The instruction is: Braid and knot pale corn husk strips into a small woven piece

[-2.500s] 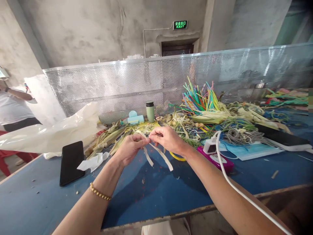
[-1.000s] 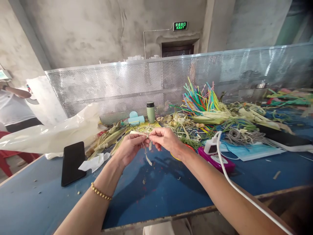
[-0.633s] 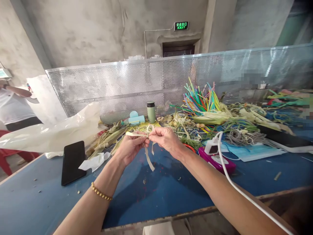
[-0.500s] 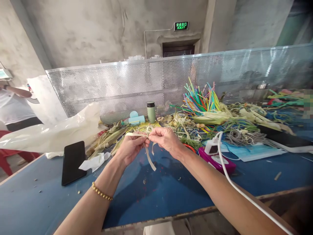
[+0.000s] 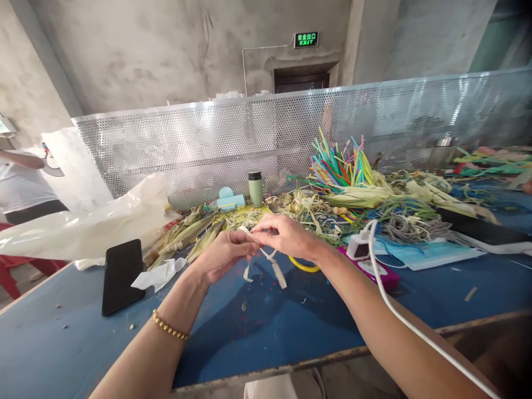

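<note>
Over the blue table (image 5: 266, 343) my two hands meet, fingertips nearly touching. My left hand (image 5: 224, 257) is pinched shut on a pale strip of dried husk (image 5: 280, 275). My right hand (image 5: 286, 237), also closed, grips the same strip close to the left fingers. Two ends of it dangle below the hands, and a short bit sticks up between the fingertips. The middle of the strip is hidden by my fingers. Just behind the hands lie husk scraps (image 5: 307, 206), and a yellow ring-like piece (image 5: 303, 266) shows under my right wrist.
A black phone (image 5: 121, 277), crumpled tissue (image 5: 160, 274) and plastic sheet (image 5: 95, 227) lie left. Behind stand a green bottle (image 5: 255, 191) and colourful stems (image 5: 341, 163). To the right are a purple box (image 5: 380, 272), white cable (image 5: 399, 316) and blue mask (image 5: 432, 255). A perforated metal panel (image 5: 208, 144) runs behind.
My fingers have shifted closer together, with the right hand's fingers now over the left's. The hanging strip ends swung to the right. A yellow curve has come into sight by my right wrist.
</note>
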Tool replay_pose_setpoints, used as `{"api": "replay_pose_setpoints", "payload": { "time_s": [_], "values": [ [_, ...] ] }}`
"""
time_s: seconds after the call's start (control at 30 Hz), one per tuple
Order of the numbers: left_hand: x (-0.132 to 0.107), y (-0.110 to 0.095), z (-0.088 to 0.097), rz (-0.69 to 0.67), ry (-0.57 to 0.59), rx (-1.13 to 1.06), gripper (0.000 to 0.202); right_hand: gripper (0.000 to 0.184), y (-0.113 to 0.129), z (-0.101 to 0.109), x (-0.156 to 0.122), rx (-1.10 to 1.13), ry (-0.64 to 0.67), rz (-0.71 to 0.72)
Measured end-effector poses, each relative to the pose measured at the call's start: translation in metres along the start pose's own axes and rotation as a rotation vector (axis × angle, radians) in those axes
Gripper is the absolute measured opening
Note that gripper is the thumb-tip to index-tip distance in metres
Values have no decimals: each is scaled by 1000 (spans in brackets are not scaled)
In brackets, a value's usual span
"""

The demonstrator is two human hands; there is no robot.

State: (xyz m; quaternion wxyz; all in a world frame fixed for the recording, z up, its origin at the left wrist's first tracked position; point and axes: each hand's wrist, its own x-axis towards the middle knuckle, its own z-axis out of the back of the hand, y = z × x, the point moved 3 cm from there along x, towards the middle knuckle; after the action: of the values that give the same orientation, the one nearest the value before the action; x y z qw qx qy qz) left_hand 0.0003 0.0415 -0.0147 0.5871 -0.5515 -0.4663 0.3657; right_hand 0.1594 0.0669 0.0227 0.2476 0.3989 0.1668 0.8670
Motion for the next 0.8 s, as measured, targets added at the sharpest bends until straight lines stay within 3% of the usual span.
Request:
{"api": "replay_pose_setpoints", "payload": {
  "time_s": [0.07, 0.23, 0.33, 0.5, 0.8],
  "values": [
    [-1, 1, 0, 42, 35, -3, 14, 14, -5, -6, 0, 174, 121, -63],
    [-2, 1, 2, 84, 94, -42, 18, 9, -12, -13, -3, 466, 121, -254],
    [-2, 1, 0, 73, 99, -27, 22, 12, -11, -13, -4, 501, 111, -306],
    [1, 3, -3, 0, -12, -11, 23, 12, -9, -16, -4, 555, 37, -360],
    [2, 5, -2, 3, -38, -32, 13, 14, -11, -29, -3, 528, -141, -318]
  ]
}}
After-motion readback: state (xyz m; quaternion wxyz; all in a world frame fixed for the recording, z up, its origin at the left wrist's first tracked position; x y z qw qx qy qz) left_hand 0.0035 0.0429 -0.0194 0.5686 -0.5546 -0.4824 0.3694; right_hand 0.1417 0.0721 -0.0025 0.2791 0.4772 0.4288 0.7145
